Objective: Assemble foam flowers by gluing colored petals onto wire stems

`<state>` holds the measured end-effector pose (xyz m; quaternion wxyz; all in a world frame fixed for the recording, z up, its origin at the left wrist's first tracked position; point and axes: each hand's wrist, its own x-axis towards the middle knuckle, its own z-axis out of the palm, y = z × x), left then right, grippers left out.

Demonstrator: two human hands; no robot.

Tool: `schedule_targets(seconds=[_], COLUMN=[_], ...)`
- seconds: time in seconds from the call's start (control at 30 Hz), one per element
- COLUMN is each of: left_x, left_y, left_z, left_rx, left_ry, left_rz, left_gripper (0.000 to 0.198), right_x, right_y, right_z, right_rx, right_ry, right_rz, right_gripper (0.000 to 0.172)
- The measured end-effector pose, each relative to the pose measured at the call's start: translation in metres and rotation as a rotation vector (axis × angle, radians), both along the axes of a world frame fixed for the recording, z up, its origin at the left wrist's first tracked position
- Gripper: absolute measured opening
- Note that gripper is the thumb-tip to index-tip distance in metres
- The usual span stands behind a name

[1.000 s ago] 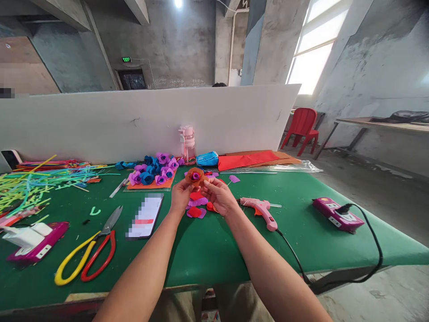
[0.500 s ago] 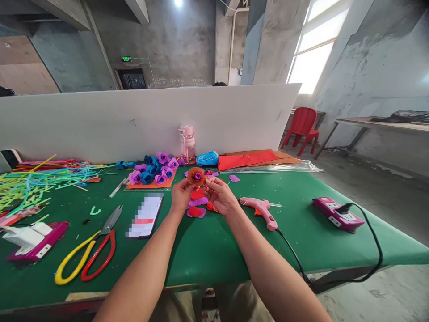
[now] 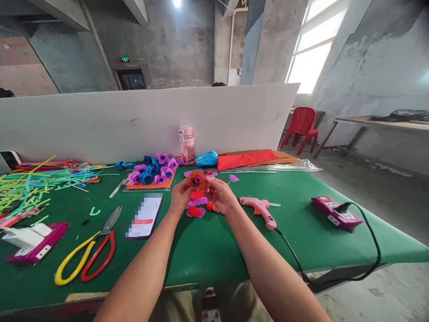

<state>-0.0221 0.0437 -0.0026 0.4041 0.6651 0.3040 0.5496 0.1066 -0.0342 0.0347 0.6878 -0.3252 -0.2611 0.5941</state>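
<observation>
Both of my hands hold one small foam flower (image 3: 197,180), orange outside with a purple and red centre, above the green table (image 3: 208,250). My left hand (image 3: 181,197) pinches it from the left, my right hand (image 3: 221,195) from the right, fingers closed on its petals. Loose red and purple petals (image 3: 196,206) lie on the table just under my hands. A pink glue gun (image 3: 261,209) lies right of my right hand, its black cord running off the front edge.
Red and yellow scissors (image 3: 87,255) and a phone (image 3: 145,216) lie at the left. Finished blue and purple flowers (image 3: 152,172) sit on an orange sheet. Coloured sticks (image 3: 30,183) are piled far left. Purple power strips (image 3: 337,213) (image 3: 31,243), a pink bottle (image 3: 187,144) and a white divider board (image 3: 134,120) stand around.
The flower and both hands have dipped slightly and the flower's face has tilted a little toward me. Nothing else on the table has moved.
</observation>
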Motion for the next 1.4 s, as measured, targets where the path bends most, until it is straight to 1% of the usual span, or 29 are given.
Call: schedule_targets(seconds=[0.1,0.2,0.33,0.43,0.5,0.6,0.67,0.77,0.83,0.9,1.03,1.17,1.3,1.4], left_x=[-0.001,-0.001,-0.001,-0.001,-0.002,-0.002,-0.002,-0.002,-0.001,-0.001,-0.001,-0.001,0.0,0.0], left_y=[-0.001,-0.002,-0.001,0.001,0.001,-0.002,-0.006,-0.009,-0.009,-0.007,-0.004,-0.005,-0.01,-0.01], left_z=[0.0,0.002,0.001,-0.001,-0.001,0.002,0.005,0.007,0.006,0.004,0.0,0.004,0.009,0.009], left_rx=[0.025,0.05,0.035,0.045,0.045,0.022,0.024,0.058,0.076,0.085,0.08,0.08,0.077,0.082], left_ry=[0.033,0.057,0.043,0.05,0.066,0.098,0.123,0.138,0.132,0.123,0.097,0.094,0.098,0.11], left_rz=[-0.002,-0.016,-0.01,-0.001,0.005,0.027,0.069,0.125,0.131,0.121,0.134,0.188,0.21,0.215], left_gripper=[0.025,0.025,0.025,0.025,0.024,0.022,0.02,0.02,0.02,0.02,0.022,0.02,0.02,0.02], right_x=[0.001,0.003,0.005,0.003,0.002,0.003,0.005,0.006,0.005,0.003,-0.001,-0.004,-0.006,-0.007], right_y=[-0.001,-0.002,-0.001,-0.001,-0.001,-0.002,-0.003,-0.002,-0.001,0.0,-0.001,-0.002,-0.002,-0.002], right_z=[0.0,0.003,0.004,0.004,0.004,0.007,0.009,0.008,0.006,0.004,0.004,0.004,0.002,0.002], right_rx=[0.027,0.04,-0.028,-0.063,-0.008,0.109,0.13,0.088,0.073,0.099,0.149,0.146,0.129,0.137], right_ry=[-0.027,-0.008,0.015,-0.036,-0.075,-0.081,-0.063,-0.073,-0.1,-0.142,-0.305,-0.423,-0.437,-0.413], right_rz=[-0.019,-0.047,-0.01,0.007,-0.059,-0.23,-0.299,-0.295,-0.283,-0.297,-0.364,-0.368,-0.375,-0.376], right_gripper=[0.028,0.027,0.028,0.029,0.028,0.026,0.026,0.025,0.026,0.027,0.028,0.029,0.026,0.023])
